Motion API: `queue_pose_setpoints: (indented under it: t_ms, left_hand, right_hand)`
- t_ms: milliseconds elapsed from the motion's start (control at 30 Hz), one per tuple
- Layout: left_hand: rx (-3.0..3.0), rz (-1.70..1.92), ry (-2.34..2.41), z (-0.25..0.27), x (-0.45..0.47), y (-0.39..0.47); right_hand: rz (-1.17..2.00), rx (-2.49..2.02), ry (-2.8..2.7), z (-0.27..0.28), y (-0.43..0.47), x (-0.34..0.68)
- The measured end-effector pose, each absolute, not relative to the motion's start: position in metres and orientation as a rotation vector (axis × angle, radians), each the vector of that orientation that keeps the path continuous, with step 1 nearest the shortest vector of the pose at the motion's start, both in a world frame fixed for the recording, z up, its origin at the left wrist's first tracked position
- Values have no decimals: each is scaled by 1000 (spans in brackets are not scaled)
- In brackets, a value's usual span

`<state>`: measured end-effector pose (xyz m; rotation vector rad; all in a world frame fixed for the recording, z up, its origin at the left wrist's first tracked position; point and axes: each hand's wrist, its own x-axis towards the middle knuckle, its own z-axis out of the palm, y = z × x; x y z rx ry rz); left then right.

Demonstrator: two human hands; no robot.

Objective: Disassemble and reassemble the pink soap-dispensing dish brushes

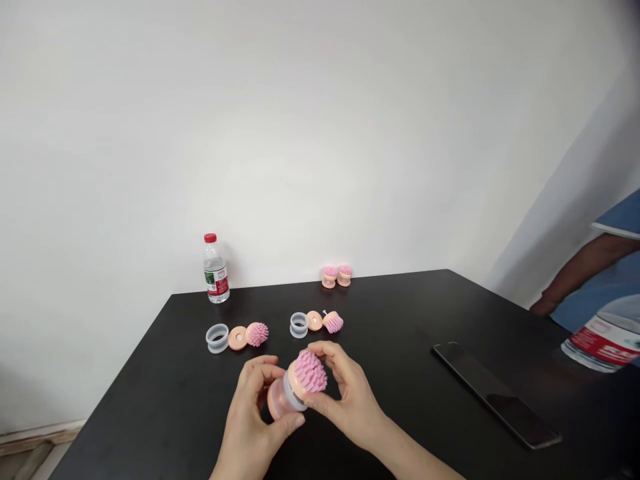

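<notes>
Above the front of the table, a small brush (310,371) with pink bristles, a peach collar, a translucent body and a peach base is tilted up to the right. My left hand (255,413) is closed around its translucent body and base. Thumb and fingers of my right hand (350,400) grip the collar at the bristle end. Just beyond lie parts of similar brushes: a translucent ring (299,325), a peach disc (314,321) and a bristle head (333,322) on its side. Farther left are another translucent ring (217,338), peach disc (238,338) and bristle head (257,334).
Two whole brushes (329,277) stand by the wall at the back of the black table (390,347). A water bottle (216,270) is at the back left. To the right are a dark phone (495,393), a large bottle (605,337) and a person's arm (590,267).
</notes>
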<state>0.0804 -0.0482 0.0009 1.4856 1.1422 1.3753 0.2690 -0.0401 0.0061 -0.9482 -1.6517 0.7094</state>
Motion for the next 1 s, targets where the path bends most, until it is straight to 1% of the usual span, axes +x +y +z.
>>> queue_pose_setpoints:
  t_ms: [167, 367, 733, 900, 1000]
  left_hand:
    - [1497, 1386, 1129, 2, 79, -51]
    - [1683, 1288, 1185, 7, 72, -51]
    - [1715, 1146, 1074, 20, 67, -50]
    - [1632, 1008, 932, 21, 65, -48]
    - [1543, 958, 854, 18, 67, -47]
  right_hand:
    - [786, -843, -1675, 7, -44, 268]
    - [840, -750, -1723, 13, -44, 269]
    - [653, -598, -1981, 23, -42, 282]
    - [572, -481, -2099, 27, -42, 284]
    - [460, -401, -2161, 31, -41, 285]
